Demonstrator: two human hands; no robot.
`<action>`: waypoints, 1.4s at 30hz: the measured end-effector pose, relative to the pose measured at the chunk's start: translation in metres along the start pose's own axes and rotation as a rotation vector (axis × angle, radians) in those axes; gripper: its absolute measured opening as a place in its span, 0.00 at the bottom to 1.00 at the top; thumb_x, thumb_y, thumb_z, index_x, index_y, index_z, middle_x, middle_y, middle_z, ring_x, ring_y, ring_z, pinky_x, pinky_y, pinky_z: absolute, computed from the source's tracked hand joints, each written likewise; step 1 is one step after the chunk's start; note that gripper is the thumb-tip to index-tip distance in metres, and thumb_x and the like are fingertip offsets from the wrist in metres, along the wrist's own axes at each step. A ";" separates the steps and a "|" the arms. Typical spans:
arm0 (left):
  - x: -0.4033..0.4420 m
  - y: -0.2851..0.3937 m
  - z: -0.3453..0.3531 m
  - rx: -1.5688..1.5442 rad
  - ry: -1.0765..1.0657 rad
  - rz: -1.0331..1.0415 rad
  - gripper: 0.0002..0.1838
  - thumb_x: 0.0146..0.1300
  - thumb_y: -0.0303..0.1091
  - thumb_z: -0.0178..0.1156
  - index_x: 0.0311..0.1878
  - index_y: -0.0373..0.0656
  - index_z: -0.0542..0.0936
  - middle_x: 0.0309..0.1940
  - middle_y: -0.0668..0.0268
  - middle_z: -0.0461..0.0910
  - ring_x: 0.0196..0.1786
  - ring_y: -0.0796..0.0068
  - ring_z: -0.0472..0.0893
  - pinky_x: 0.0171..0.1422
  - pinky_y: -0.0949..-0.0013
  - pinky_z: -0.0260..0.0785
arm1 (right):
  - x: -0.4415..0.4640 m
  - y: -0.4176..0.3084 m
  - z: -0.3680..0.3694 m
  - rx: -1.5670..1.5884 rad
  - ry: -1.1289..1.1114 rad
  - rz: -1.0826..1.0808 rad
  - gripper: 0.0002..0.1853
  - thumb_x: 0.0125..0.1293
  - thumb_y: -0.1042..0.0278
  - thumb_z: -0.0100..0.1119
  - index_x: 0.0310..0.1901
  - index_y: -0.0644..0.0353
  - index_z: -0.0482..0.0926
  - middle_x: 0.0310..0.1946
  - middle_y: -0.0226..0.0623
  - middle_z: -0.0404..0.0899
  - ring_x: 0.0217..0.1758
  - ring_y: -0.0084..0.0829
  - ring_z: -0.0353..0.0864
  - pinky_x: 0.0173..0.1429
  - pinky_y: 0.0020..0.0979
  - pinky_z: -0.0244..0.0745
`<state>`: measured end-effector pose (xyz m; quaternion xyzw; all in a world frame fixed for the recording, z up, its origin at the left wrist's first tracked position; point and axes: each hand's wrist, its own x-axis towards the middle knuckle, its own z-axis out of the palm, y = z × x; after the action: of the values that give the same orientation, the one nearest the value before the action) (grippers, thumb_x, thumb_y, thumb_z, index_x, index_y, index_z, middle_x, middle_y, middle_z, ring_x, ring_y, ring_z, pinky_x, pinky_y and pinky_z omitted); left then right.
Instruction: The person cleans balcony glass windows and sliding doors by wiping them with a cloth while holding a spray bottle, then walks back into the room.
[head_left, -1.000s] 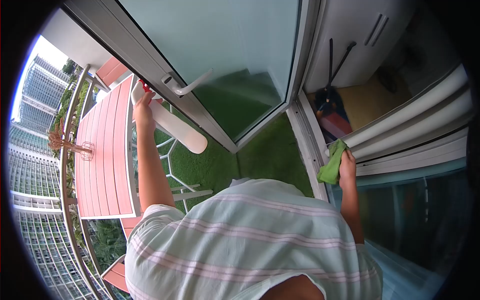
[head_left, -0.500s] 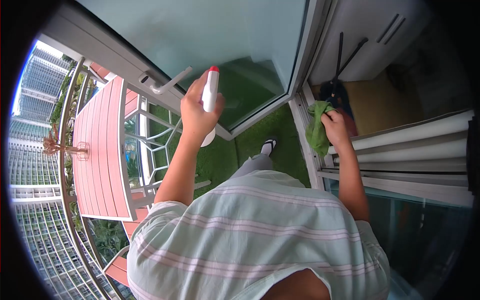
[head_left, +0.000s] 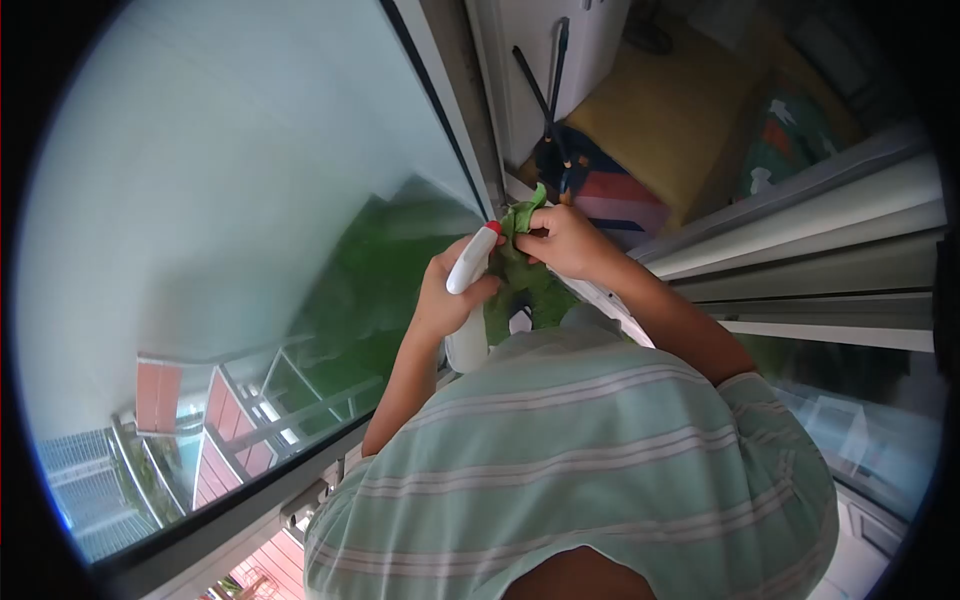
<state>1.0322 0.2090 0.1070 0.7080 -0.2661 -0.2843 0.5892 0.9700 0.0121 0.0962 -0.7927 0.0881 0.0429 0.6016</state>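
Note:
Near the middle of the view, my left hand (head_left: 448,295) is wrapped round the neck of a white spray bottle (head_left: 467,345) with a red nozzle tip. The bottle stands roughly upright, its nozzle at the edge of a crumpled green cloth (head_left: 520,218). My right hand (head_left: 562,240) pinches that cloth just right of the nozzle. Both hands are close together in front of my striped shirt. To their left is the large glass door pane (head_left: 250,180), showing reflections of the balcony furniture.
Black-handled tools (head_left: 552,110) lean by a white cabinet inside the doorway. Folded white panels (head_left: 800,225) run along the right. A pink slatted table (head_left: 270,565) shows at the bottom left, and my foot (head_left: 521,320) rests on green turf.
The view has turned toward the glass door. My left hand has brought the spray bottle from the left to the middle, and my right hand has moved the green cloth beside its nozzle.

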 end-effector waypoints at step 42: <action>0.700 0.128 0.370 0.180 -0.418 0.200 0.23 0.49 0.27 0.61 0.53 0.43 0.76 0.36 0.62 0.81 0.38 0.70 0.81 0.44 0.68 0.72 | 0.233 0.192 -0.663 1.180 0.083 0.473 0.29 0.64 0.40 0.52 0.59 0.53 0.69 0.55 0.41 0.71 0.57 0.41 0.73 0.58 0.49 0.70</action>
<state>1.2497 -0.5629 0.1172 0.6535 -0.4751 -0.3399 0.4814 1.1369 -0.6958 0.0551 -0.2881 0.2930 0.0881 0.9074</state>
